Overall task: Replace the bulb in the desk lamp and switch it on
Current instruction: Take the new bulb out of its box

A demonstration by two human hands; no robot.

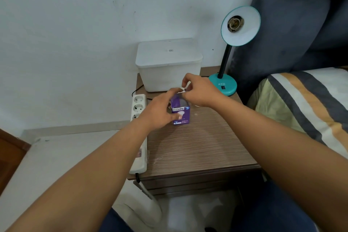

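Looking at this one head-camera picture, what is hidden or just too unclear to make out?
- Inside the purple cardboard bulb box: the right hand and left hand cover its top, so no bulb shows.
- White flap at the right fingertips: blurred.
- White power strip: the left forearm crosses its middle.
- Teal desk lamp: switch position too small to read; where its cord runs is unseen.
- White lidded plastic bin: label too small.

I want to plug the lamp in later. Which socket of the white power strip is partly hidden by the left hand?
The third visible socket, nearest the person: the left hand covers its right side. The two sockets behind it on the power strip show fully.
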